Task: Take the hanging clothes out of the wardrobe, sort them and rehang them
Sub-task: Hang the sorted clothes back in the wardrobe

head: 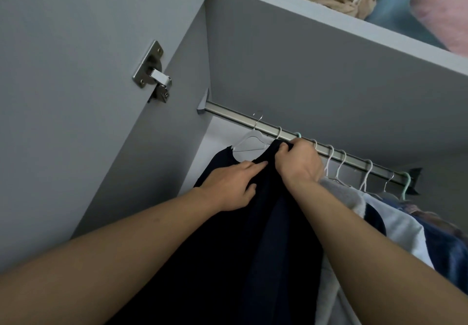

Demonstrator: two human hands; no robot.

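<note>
Both forearms reach up from six o'clock. Left hand (231,188) lies flat on the dark garment (240,236), fingers straight, an open grip. Right hand (298,162) pinches its collar at the clear hanger (249,142). Beyond, the rail (354,159) carries more clothes (405,223) toward three o'clock.

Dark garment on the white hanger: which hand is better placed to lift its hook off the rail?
Probably the right hand. It already pinches the dark garment at the shoulder just under the rail, near the white hanger and its hook. The left hand lies flatter and lower on the fabric.
</note>
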